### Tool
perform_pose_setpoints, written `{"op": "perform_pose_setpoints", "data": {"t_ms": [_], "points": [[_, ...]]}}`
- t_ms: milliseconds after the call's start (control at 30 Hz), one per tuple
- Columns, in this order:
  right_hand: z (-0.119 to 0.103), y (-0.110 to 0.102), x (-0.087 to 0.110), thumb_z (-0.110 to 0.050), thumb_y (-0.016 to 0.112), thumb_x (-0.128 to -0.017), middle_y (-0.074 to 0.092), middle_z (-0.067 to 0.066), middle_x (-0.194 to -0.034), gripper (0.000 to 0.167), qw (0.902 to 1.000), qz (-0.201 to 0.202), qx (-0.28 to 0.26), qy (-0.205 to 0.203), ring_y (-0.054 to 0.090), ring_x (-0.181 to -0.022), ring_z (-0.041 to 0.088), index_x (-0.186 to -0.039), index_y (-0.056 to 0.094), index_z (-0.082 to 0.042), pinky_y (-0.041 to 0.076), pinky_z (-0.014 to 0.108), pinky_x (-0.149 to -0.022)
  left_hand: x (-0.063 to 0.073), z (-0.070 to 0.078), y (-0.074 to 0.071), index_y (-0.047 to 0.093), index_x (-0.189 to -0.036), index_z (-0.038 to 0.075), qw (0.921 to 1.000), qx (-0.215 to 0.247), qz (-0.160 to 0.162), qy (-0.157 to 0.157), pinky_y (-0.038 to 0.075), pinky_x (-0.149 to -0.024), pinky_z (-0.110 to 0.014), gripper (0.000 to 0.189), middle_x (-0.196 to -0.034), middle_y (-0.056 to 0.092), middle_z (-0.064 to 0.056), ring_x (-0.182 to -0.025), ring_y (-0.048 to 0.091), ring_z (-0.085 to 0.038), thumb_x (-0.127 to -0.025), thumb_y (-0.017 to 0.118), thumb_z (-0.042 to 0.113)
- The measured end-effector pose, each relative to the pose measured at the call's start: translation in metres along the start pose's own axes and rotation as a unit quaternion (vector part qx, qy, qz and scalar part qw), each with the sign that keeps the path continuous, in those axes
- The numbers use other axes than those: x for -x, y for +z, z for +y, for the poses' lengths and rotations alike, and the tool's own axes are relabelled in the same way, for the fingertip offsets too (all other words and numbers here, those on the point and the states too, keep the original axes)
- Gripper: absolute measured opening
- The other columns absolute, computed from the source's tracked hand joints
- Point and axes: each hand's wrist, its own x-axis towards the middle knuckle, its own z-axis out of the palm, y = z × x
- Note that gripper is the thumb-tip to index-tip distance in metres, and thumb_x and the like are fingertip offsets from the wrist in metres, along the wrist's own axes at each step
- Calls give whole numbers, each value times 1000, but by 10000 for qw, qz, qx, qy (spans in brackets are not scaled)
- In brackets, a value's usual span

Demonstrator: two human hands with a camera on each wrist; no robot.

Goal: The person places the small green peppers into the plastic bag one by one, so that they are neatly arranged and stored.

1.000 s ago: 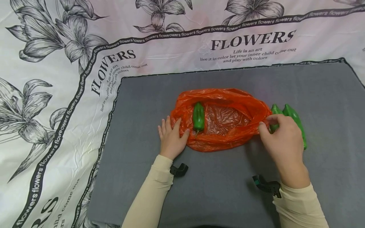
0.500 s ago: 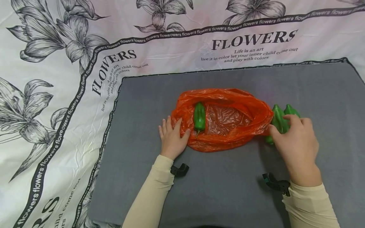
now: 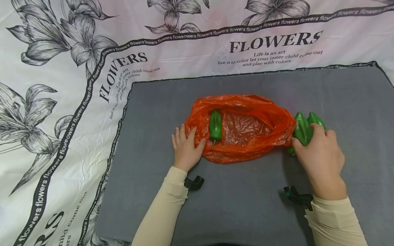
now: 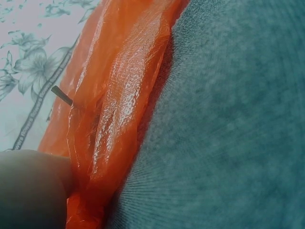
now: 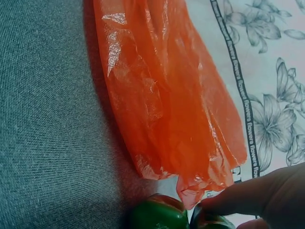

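Observation:
An orange-red plastic bag (image 3: pixel 246 150) lies with its mouth spread, and a green pepper (image 3: pixel 215 125) rests inside at its left. My left hand (image 3: pixel 187 152) rests on the bag's left edge, fingers spread. In the left wrist view a stem (image 4: pixel 62 95) pokes up behind the bag film. Beyond the bag's right end lie green peppers (image 3: pixel 302 129) side by side. My right hand (image 3: pixel 323 159) grips one of them, thumb on the near side and fingers curled over. Up close, its thumb presses at a pepper's top beside another pepper (image 5: pixel 159 214); the palm hides their lower parts.
A grey mat (image 3: pixel 240 198) lies under everything. Around it spreads a white cloth (image 3: pixel 191 61) printed with black flowers and lettering. Black camera mounts (image 3: pixel 194 183) stick out from both wrists.
My right hand has let go of the bag's right rim and moved right onto the green peppers. The left hand and the pepper inside the bag have stayed put.

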Motion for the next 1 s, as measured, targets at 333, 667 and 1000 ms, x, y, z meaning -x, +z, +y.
{"op": "perform_pose_setpoints", "data": {"t_ms": [333,667,1000], "points": [[-4,3,-2,-34,65,-94,50,39,-119,81,9991,274,-136,285,53,-87,53,-160,34,0,40,59,-56,-1,0,0,49,-158,11,10000,17,30,9,-8,-126,-62,64,-172,15,-26,-160,0,-47,-103,63,40],[-7,1,0,-34,64,-94,53,39,-118,77,9986,380,-198,303,54,-89,53,-162,38,-10,39,58,-55,-2,-1,-1,48,-158,12,10000,8,-3,1,-8,-126,-61,64,-172,13,-26,-160,-1,-46,-103,62,41],[-11,-7,2,-32,60,-95,56,37,-117,58,9988,466,114,32,53,-98,52,-141,62,3,39,54,-51,-1,-1,-1,48,-159,12,10000,-15,-2,19,-8,-126,-62,65,-172,14,-26,-160,0,-47,-103,62,41]]}}
